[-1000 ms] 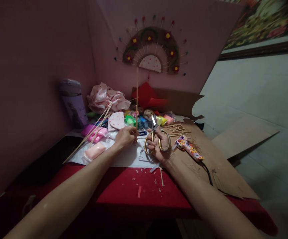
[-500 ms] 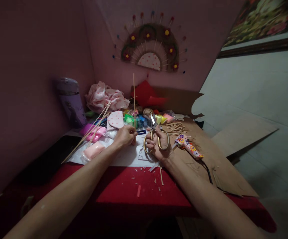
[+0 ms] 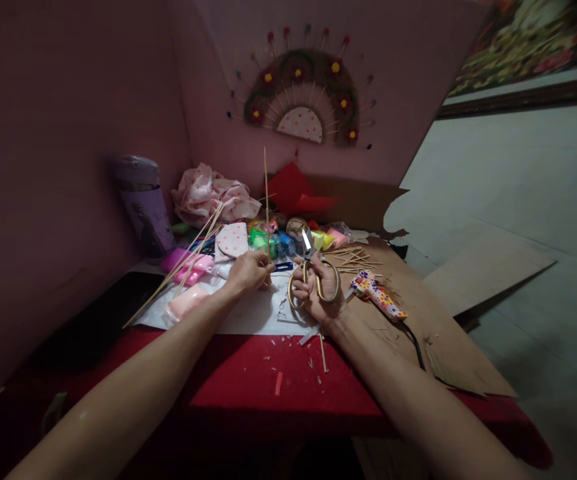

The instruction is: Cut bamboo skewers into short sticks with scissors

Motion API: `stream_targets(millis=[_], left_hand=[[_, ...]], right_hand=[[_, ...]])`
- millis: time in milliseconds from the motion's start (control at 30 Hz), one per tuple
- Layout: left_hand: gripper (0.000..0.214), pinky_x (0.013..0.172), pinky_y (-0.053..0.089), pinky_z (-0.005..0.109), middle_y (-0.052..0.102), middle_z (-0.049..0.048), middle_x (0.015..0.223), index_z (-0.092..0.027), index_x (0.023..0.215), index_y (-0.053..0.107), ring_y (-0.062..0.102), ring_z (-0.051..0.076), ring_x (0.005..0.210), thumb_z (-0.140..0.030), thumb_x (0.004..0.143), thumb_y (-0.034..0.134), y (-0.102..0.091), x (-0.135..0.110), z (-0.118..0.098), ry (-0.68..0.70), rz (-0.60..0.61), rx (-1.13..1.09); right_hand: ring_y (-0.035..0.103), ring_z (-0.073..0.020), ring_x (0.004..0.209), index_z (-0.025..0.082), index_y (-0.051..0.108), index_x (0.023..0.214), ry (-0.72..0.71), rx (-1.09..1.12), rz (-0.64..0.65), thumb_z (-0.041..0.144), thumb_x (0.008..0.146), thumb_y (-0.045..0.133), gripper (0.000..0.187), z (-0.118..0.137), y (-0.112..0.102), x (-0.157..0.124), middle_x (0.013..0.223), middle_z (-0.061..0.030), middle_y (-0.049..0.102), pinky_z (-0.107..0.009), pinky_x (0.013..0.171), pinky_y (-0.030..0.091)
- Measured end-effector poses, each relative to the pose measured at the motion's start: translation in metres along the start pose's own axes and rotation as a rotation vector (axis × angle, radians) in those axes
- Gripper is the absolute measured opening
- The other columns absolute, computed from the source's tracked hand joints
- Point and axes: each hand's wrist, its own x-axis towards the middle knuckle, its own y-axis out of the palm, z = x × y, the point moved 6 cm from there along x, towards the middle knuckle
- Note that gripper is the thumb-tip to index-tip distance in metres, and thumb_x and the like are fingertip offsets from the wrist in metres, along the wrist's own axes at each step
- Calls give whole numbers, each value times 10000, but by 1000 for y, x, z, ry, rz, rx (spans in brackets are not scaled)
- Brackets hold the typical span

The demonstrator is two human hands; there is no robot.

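Observation:
My left hand (image 3: 249,272) pinches a thin bamboo skewer (image 3: 267,200) that stands nearly upright over the white paper (image 3: 248,317). In my right hand (image 3: 318,293) lies a pair of scissors (image 3: 313,273) with gold handles; the fingers curl round them and the blades point up and away. Between the two hands a small dark blue tool (image 3: 283,266) rests on the paper. Just right of my right hand is a flower-patterned glue gun (image 3: 378,295). Several cut sticks (image 3: 351,259) lie on the cardboard beyond it.
Longer skewers (image 3: 173,267) lean at the left near a pink packet (image 3: 188,267). Behind are crumpled dotted cloth (image 3: 213,197), clay packets (image 3: 263,241) and a purple tumbler (image 3: 143,207). Brown cardboard (image 3: 448,347) covers the right side; scraps dot the red tablecloth (image 3: 248,387). A half-round decoration (image 3: 301,67) hangs on the wall.
The top of the skewer in my left hand has tipped slightly left. My right hand keeps the scissors in the same place.

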Motion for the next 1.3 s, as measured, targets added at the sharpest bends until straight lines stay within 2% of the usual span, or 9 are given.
stream_targets(millis=[133, 233, 333, 433, 667, 867, 1033, 1200, 1300], left_hand=[[188, 426, 403, 195, 593, -16, 461, -160, 630, 547, 551, 102, 390, -305, 715, 631, 6, -6, -10, -51, 80, -85], [205, 406, 410, 201, 619, 9, 506, -144, 645, 510, 543, 100, 384, -305, 729, 604, 13, -12, -21, -65, 185, -232], [220, 410, 422, 205, 631, 29, 535, -130, 664, 515, 539, 96, 403, -324, 724, 598, 16, -14, -28, -47, 249, -307], [226, 415, 409, 187, 623, 27, 548, -121, 654, 545, 518, 79, 428, -333, 701, 609, 15, -13, -29, 28, 217, -256], [168, 471, 379, 183, 581, -6, 565, -122, 623, 611, 478, 67, 488, -281, 674, 594, 11, -10, -31, 219, 72, -114], [145, 526, 375, 207, 565, 5, 531, -115, 577, 614, 497, 95, 534, -216, 669, 566, 17, -7, -20, 200, 86, -10], [134, 548, 379, 207, 566, 1, 554, -127, 603, 624, 518, 112, 581, -225, 670, 561, 15, -6, -19, 255, 67, 31], [130, 595, 410, 210, 594, -1, 593, -137, 635, 615, 534, 103, 592, -248, 676, 562, 6, -6, -26, 289, -25, -108], [122, 566, 410, 215, 584, 0, 558, -137, 609, 603, 536, 107, 556, -243, 659, 570, 13, -5, -20, 239, 37, -105]], right_hand=[[345, -48, 382, 182, 491, 898, -12, -2, 3, 418, 840, 507, 244, 0, 1, 0, 576, 44, 473, -131, 338, 301], [351, -43, 386, 190, 490, 906, -31, -20, 3, 303, 792, 578, 183, 0, 2, -2, 579, 55, 476, -123, 338, 299], [365, -45, 391, 208, 481, 901, -101, -55, -22, 176, 730, 598, 210, 2, 3, -4, 579, 64, 490, -118, 340, 302], [366, -47, 385, 218, 473, 900, -134, -62, -45, 144, 702, 590, 242, 4, 4, -5, 574, 66, 498, -120, 335, 300], [356, -42, 377, 190, 472, 886, -17, -4, -10, 189, 729, 590, 196, -1, 3, -2, 578, 58, 491, -125, 321, 294], [348, -38, 374, 193, 472, 851, -1, -3, -11, 216, 748, 587, 155, -2, 3, -3, 574, 64, 485, -121, 323, 292], [351, -38, 370, 184, 490, 879, 0, -10, -11, 231, 775, 564, 136, -2, 3, -2, 573, 57, 490, -120, 321, 292], [354, -40, 373, 186, 494, 891, 7, -8, -11, 245, 770, 581, 160, -2, 2, -2, 573, 58, 483, -119, 321, 295], [352, -41, 374, 185, 495, 889, 1, -10, -14, 249, 766, 588, 166, -2, 3, -2, 573, 55, 484, -119, 318, 295]])
